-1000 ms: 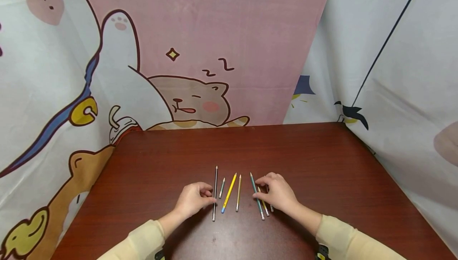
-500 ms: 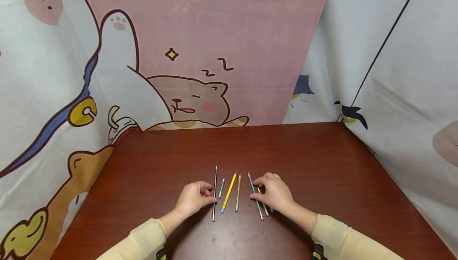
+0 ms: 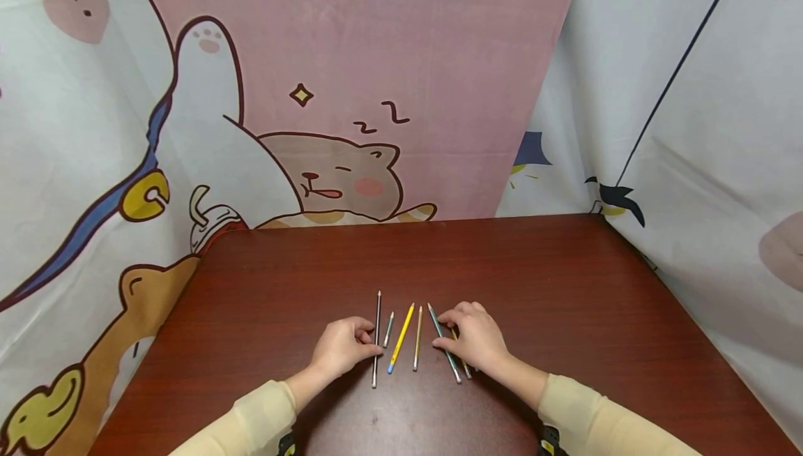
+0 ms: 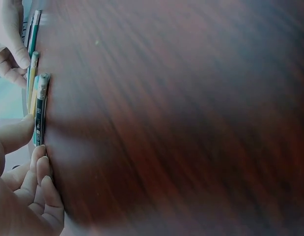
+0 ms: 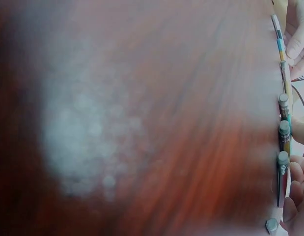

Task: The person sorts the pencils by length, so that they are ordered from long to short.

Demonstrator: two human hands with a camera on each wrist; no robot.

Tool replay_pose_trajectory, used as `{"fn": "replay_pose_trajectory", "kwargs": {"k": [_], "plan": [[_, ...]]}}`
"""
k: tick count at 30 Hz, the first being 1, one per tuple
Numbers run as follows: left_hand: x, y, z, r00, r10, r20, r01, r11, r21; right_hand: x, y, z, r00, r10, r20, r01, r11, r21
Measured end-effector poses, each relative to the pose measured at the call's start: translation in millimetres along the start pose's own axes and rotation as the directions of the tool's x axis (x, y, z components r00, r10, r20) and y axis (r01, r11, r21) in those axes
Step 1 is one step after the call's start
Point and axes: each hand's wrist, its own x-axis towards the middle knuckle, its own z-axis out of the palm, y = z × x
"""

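Observation:
In the head view, a dark pencil (image 3: 377, 323) lies upright in the frame beside my left hand (image 3: 341, 349), whose thumb tip crosses over it and whose other fingers are bent along its left side. A longer teal pencil (image 3: 451, 358) slants under the thumb of my right hand (image 3: 478, 336), with the fingertips at its upper right. Partly covered by that hand is a yellowish pencil (image 3: 465, 367). Between the hands lie a short teal pencil (image 3: 389, 329), a yellow pencil (image 3: 401, 339) with a blue end, and a gold-coloured pencil (image 3: 418, 339).
All the pencils rest on a reddish-brown wooden table (image 3: 301, 268). Cartoon-printed cloth (image 3: 439, 58) hangs behind and along both sides. The right wrist view shows several eraser ends, one a grey eraser end (image 5: 271, 225) near the lower edge.
My right hand has slid left, and the upper end of the longer teal pencil has swung left with it, closer to the gold-coloured pencil. The left hand has barely moved.

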Motion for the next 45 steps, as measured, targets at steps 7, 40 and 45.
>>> {"fn": "replay_pose_trajectory", "kwargs": {"k": [7, 40, 45], "plan": [[1.7, 0.9, 3.5, 1.000, -0.012, -0.020, 0.012, 0.999, 0.034, 2, 0, 3, 1.000, -0.017, -0.021, 0.016, 0.999, -0.032], [11.5, 10.0, -0.4, 0.990, -0.139, -0.022, 0.140, 0.987, 0.076, 9, 1, 7, 0.999, 0.054, 0.000, -0.053, 0.995, -0.081], [13.9, 10.4, -2.2, 0.988, -0.154, -0.028, 0.156, 0.981, 0.112, 10, 0, 7, 0.999, 0.050, -0.013, -0.051, 0.995, -0.090]]}}
